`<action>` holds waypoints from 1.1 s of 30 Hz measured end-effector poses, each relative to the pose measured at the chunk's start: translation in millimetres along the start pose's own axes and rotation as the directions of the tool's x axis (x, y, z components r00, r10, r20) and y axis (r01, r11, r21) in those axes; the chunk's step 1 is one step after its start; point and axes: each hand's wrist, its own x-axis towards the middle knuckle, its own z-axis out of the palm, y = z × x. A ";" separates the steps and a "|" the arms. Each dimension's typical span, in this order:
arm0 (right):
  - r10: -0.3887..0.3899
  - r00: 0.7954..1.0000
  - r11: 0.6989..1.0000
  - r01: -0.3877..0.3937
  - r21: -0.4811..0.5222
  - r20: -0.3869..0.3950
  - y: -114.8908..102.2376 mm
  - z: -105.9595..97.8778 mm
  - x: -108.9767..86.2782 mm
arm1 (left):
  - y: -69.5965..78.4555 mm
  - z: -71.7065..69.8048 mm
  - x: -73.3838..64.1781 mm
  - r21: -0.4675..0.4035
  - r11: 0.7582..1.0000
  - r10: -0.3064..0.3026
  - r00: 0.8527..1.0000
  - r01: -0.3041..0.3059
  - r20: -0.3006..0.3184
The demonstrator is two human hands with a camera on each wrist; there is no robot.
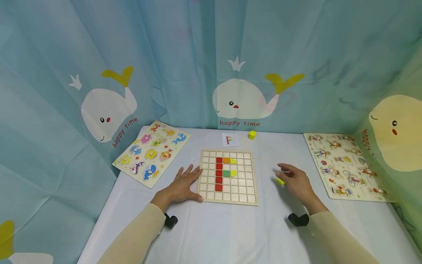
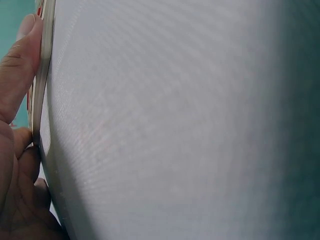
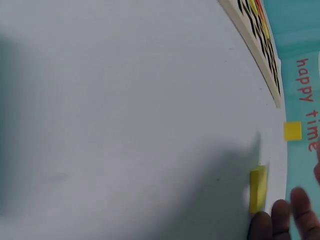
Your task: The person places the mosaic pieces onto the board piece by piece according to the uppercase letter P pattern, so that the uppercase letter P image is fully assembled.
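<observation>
A square wooden grid board (image 1: 244,189) lies in the middle of the table. On it are a column of red squares (image 1: 219,173), an orange square (image 1: 226,160), a green square (image 1: 226,173) and two yellow rounded pieces (image 1: 233,173). My left hand (image 1: 183,186) rests spread at the board's left side, its thumb (image 2: 22,65) against the edge. Right of the board, my right hand (image 1: 295,183) hovers over a small yellow block (image 3: 258,190), fingers loosely bent. In the right wrist view the fingertips are right beside that block, which the hand partly hides in the head view.
Behind the board lie a small pattern card (image 1: 229,140) and a yellow cylinder (image 1: 252,135). A sea-animal puzzle board (image 1: 174,146) is at the left, and a puzzle board with figures (image 1: 329,165) at the right. A whale-printed curtain (image 1: 184,73) surrounds the table.
</observation>
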 end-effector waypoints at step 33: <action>-0.121 0.991 0.978 0.130 -0.163 0.064 33.3 -5.2 -7.6 | -1.8 1.0 0.6 -0.003 1.000 0.008 1.000 -0.008 -0.006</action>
